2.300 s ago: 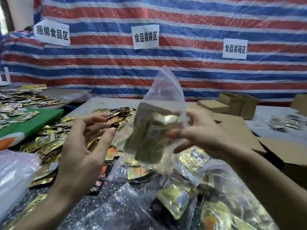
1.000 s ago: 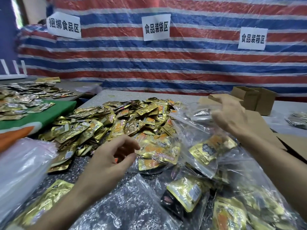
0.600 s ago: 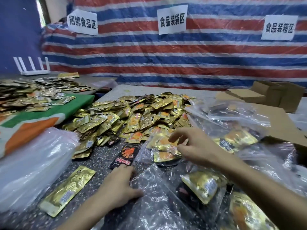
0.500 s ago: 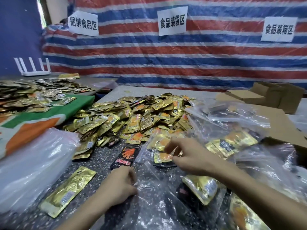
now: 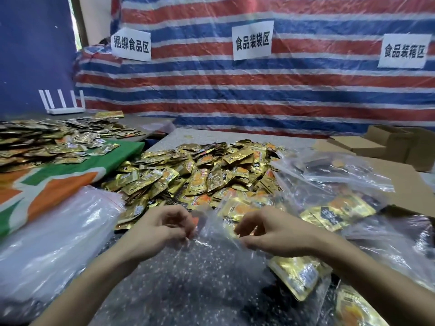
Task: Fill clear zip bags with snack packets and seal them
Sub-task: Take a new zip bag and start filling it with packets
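Pinching an empty clear bag (image 5: 211,262) at its top edge, left hand (image 5: 157,231) and right hand (image 5: 275,234) grip it before the snack packets (image 5: 200,175).

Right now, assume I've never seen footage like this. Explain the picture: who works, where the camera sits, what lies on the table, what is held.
No machine here: these are a person's two bare hands. The camera sits on the person's head, looking forward and down. The left hand and right hand each pinch the edge of an empty clear zip bag. Beyond them on the table lies a pile of gold snack packets. To the right are filled bags; to the left, a stack of plastic bags. Cardboard boxes stand far right.
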The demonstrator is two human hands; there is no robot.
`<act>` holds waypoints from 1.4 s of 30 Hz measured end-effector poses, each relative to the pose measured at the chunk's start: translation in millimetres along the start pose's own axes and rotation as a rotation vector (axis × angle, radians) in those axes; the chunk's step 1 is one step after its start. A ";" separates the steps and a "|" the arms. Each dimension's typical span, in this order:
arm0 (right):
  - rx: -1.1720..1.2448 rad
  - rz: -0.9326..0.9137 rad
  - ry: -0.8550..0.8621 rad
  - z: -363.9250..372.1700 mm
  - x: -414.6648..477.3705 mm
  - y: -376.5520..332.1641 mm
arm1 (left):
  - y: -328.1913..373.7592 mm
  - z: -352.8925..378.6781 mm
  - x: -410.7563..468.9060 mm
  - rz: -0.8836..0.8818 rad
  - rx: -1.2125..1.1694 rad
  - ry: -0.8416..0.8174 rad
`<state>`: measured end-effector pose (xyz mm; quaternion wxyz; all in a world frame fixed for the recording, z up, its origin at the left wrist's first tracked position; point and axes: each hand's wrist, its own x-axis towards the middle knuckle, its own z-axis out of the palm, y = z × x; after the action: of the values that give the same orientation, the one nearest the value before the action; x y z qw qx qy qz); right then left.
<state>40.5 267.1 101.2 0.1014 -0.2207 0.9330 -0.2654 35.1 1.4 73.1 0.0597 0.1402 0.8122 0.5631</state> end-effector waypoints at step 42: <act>0.331 -0.051 0.252 -16.9 -40.9 -12.1 | 15.1 13.5 -11.8 -0.114 -0.224 0.126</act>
<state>75.7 284.5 124.8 0.0122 -0.1898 0.8760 -0.4431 52.2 15.0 81.6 0.0560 0.0506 0.7532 0.6535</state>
